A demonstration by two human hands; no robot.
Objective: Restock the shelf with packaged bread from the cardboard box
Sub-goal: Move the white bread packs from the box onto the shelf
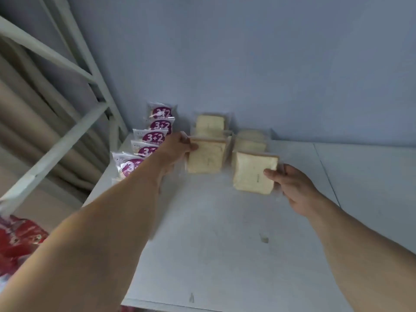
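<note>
Two bread packs: left pack (206, 157) pinched by left hand (173, 152), right pack (255, 173) by right hand (295, 188). Upright rows on shelf (225, 233); toppling judged likely if nudged.

Both my arms reach up from the bottom of the frame onto the shelf (225, 233). At centre, my left hand (173, 152) holds the front bread pack of the left row (206, 157) by its left edge, another pack (210, 123) upright just behind it. Right of centre, my right hand (290, 183) pinches the front bread pack of the right row (254, 174) at its right edge, more packs (249, 139) behind that. Left of both rows, a file of printed packets (155, 131) runs back toward the wall (270, 64). Shelf frame bars (67, 64) cross the upper left; a crinkled bag (20, 237) sits at lower left.
</note>
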